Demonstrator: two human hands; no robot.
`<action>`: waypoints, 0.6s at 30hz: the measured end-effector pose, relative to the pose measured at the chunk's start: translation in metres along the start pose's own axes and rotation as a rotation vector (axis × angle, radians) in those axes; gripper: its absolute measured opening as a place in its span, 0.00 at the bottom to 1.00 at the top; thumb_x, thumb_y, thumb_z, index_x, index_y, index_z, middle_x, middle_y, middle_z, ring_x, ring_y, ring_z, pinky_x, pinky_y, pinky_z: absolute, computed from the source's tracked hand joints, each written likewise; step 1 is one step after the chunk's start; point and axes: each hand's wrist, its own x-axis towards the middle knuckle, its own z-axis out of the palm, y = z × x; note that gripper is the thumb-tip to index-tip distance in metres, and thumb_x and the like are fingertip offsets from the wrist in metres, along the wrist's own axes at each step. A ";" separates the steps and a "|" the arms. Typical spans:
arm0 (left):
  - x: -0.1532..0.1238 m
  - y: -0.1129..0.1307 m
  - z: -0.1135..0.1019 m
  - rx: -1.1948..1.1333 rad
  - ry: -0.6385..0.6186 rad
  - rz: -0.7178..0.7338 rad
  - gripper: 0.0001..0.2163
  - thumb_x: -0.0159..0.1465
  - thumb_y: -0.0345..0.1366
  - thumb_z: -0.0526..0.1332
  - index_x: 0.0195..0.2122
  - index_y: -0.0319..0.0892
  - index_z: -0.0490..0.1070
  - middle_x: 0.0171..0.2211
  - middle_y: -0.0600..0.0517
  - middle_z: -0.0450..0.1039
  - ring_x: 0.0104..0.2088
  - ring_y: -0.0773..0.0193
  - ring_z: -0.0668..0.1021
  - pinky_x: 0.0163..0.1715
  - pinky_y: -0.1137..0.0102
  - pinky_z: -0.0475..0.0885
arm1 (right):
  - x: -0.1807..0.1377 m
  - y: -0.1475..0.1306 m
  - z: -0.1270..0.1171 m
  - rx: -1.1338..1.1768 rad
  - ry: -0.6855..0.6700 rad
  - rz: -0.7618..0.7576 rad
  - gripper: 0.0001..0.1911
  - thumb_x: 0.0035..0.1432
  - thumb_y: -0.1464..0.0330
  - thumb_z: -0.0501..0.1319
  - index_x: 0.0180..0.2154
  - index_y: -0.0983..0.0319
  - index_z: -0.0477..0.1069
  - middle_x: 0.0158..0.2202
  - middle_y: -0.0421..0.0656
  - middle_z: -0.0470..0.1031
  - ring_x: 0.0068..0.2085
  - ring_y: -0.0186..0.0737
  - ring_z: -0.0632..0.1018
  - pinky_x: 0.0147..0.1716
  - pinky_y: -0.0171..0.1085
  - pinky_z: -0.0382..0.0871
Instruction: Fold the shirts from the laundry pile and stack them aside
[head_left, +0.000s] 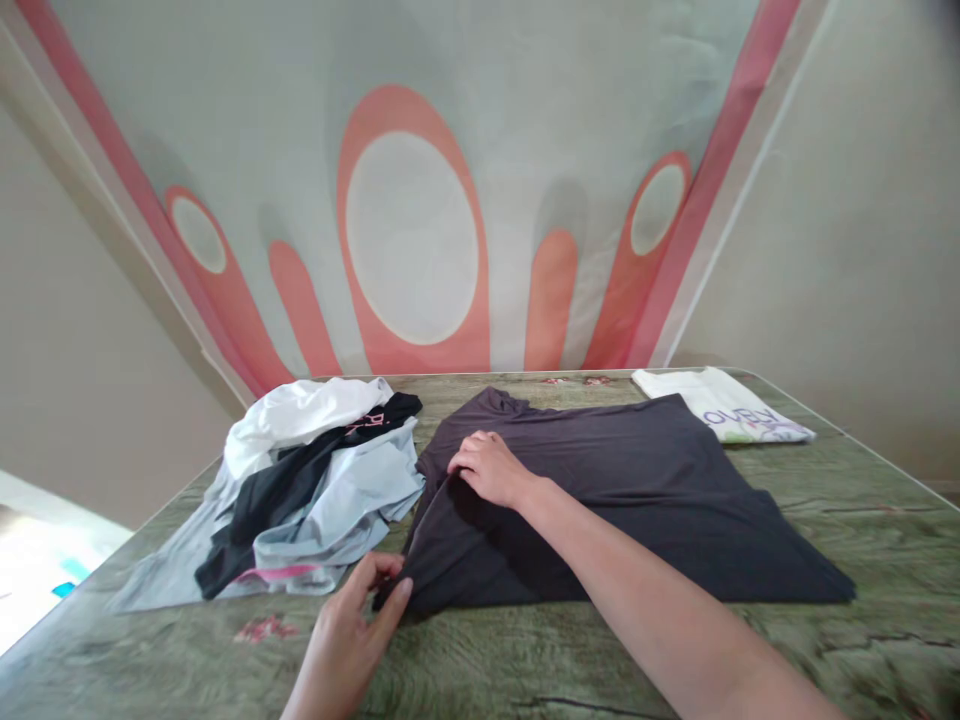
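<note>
A dark grey T-shirt (pixel 600 470) lies spread sideways across the table, its neckline toward the left and its hem toward the right. My left hand (pixel 356 610) pinches the shirt's near left corner between thumb and fingers. Farther up the same left edge, my right hand (pixel 487 468) has its fingers curled on the fabric, gripping it near the shoulder. The cloth between the two hands is slightly lifted and creased. My right forearm crosses over the near part of the shirt.
Left of the shirt is a loose heap of clothes: a white garment (pixel 300 415), a black one (pixel 277 500) and a light grey one (pixel 360 490). A folded white shirt with lettering (pixel 727 405) lies at the back right of the wood-patterned table (pixel 885 530). A patterned wall stands behind.
</note>
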 end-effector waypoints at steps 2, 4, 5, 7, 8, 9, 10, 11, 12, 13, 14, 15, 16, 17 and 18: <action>0.001 0.002 0.001 -0.064 -0.022 -0.052 0.12 0.63 0.48 0.55 0.38 0.46 0.66 0.29 0.55 0.72 0.32 0.62 0.77 0.33 0.72 0.70 | -0.001 0.001 -0.005 0.041 0.075 0.003 0.08 0.60 0.73 0.59 0.38 0.56 0.75 0.40 0.41 0.75 0.48 0.41 0.69 0.50 0.43 0.56; 0.003 0.001 0.001 -0.098 -0.037 -0.080 0.13 0.63 0.49 0.55 0.39 0.46 0.65 0.24 0.57 0.69 0.28 0.63 0.75 0.30 0.73 0.68 | -0.001 0.001 -0.010 0.077 0.153 0.010 0.08 0.60 0.73 0.59 0.38 0.57 0.74 0.41 0.40 0.76 0.47 0.40 0.70 0.49 0.41 0.57; 0.004 -0.001 0.002 -0.104 -0.044 -0.088 0.13 0.63 0.49 0.55 0.40 0.46 0.64 0.23 0.58 0.69 0.27 0.63 0.75 0.29 0.73 0.68 | -0.001 0.001 -0.011 0.086 0.189 0.019 0.08 0.60 0.74 0.59 0.39 0.57 0.74 0.41 0.41 0.76 0.47 0.40 0.70 0.49 0.41 0.57; 0.007 -0.006 0.001 -0.109 -0.040 -0.102 0.14 0.63 0.49 0.55 0.42 0.46 0.64 0.23 0.58 0.70 0.27 0.63 0.75 0.30 0.73 0.68 | 0.000 0.002 -0.012 0.085 0.241 0.041 0.08 0.62 0.73 0.58 0.40 0.58 0.73 0.41 0.41 0.76 0.46 0.40 0.71 0.48 0.40 0.57; 0.008 -0.008 0.001 -0.105 -0.033 -0.112 0.14 0.63 0.49 0.55 0.43 0.46 0.64 0.24 0.58 0.72 0.28 0.63 0.76 0.31 0.73 0.68 | -0.001 0.003 -0.011 0.078 0.258 0.053 0.08 0.62 0.73 0.57 0.40 0.58 0.73 0.40 0.41 0.77 0.45 0.40 0.71 0.48 0.40 0.57; 0.008 -0.010 0.000 -0.093 -0.025 -0.122 0.14 0.63 0.49 0.55 0.44 0.46 0.63 0.26 0.58 0.74 0.29 0.62 0.76 0.32 0.73 0.68 | -0.001 0.003 -0.010 0.068 0.269 0.063 0.07 0.63 0.72 0.57 0.41 0.58 0.72 0.40 0.41 0.77 0.45 0.40 0.72 0.48 0.40 0.57; 0.009 -0.012 0.000 -0.074 -0.018 -0.128 0.15 0.63 0.49 0.55 0.45 0.46 0.63 0.27 0.57 0.75 0.29 0.62 0.77 0.32 0.72 0.68 | -0.001 0.004 -0.008 0.054 0.273 0.071 0.07 0.64 0.71 0.56 0.41 0.58 0.72 0.39 0.41 0.77 0.44 0.39 0.72 0.48 0.40 0.56; 0.010 -0.013 -0.001 -0.048 -0.012 -0.128 0.15 0.62 0.49 0.55 0.45 0.47 0.62 0.27 0.57 0.75 0.29 0.62 0.77 0.32 0.72 0.68 | -0.002 0.005 -0.005 0.033 0.270 0.076 0.07 0.64 0.71 0.56 0.41 0.58 0.73 0.39 0.41 0.77 0.44 0.39 0.72 0.48 0.40 0.56; 0.010 -0.013 -0.001 -0.016 -0.008 -0.122 0.15 0.63 0.49 0.55 0.45 0.47 0.62 0.27 0.58 0.75 0.29 0.62 0.77 0.32 0.72 0.68 | -0.003 0.005 -0.002 0.006 0.262 0.082 0.07 0.65 0.70 0.56 0.41 0.58 0.73 0.38 0.42 0.77 0.45 0.40 0.71 0.49 0.41 0.55; 0.011 -0.014 0.000 0.017 -0.003 -0.111 0.15 0.63 0.49 0.54 0.46 0.47 0.62 0.26 0.58 0.74 0.28 0.63 0.77 0.31 0.72 0.68 | -0.004 0.006 0.001 -0.023 0.244 0.086 0.07 0.65 0.69 0.56 0.41 0.59 0.73 0.38 0.42 0.77 0.45 0.40 0.71 0.49 0.41 0.55; 0.011 -0.014 0.001 0.049 0.001 -0.097 0.15 0.63 0.49 0.54 0.46 0.47 0.61 0.25 0.59 0.73 0.27 0.63 0.76 0.31 0.72 0.69 | -0.004 0.006 0.004 -0.053 0.220 0.088 0.08 0.65 0.69 0.55 0.40 0.59 0.73 0.38 0.43 0.77 0.45 0.40 0.71 0.50 0.41 0.55; 0.012 -0.014 0.003 0.078 0.009 -0.080 0.15 0.64 0.48 0.53 0.47 0.47 0.61 0.24 0.59 0.72 0.26 0.63 0.76 0.31 0.72 0.69 | -0.004 0.005 0.005 -0.078 0.194 0.087 0.08 0.65 0.69 0.55 0.40 0.59 0.73 0.38 0.43 0.76 0.46 0.41 0.70 0.50 0.42 0.54; 0.013 -0.015 0.004 0.103 0.014 -0.060 0.15 0.64 0.48 0.52 0.47 0.47 0.61 0.24 0.59 0.70 0.25 0.63 0.75 0.30 0.72 0.69 | -0.004 0.005 0.003 -0.096 0.170 0.084 0.09 0.65 0.70 0.55 0.40 0.60 0.74 0.39 0.44 0.76 0.46 0.41 0.70 0.50 0.42 0.54; 0.014 -0.016 0.006 0.129 0.019 -0.042 0.14 0.65 0.47 0.52 0.48 0.47 0.61 0.24 0.60 0.69 0.24 0.64 0.75 0.30 0.72 0.69 | -0.003 0.004 0.000 -0.106 0.157 0.083 0.09 0.65 0.71 0.54 0.41 0.60 0.74 0.40 0.44 0.76 0.47 0.41 0.70 0.51 0.42 0.55; 0.014 -0.017 0.007 0.152 0.023 -0.024 0.14 0.65 0.47 0.52 0.48 0.47 0.61 0.24 0.59 0.69 0.24 0.64 0.75 0.29 0.72 0.70 | -0.002 0.003 -0.007 -0.108 0.159 0.087 0.10 0.65 0.72 0.53 0.41 0.60 0.74 0.41 0.45 0.76 0.49 0.42 0.69 0.51 0.42 0.55</action>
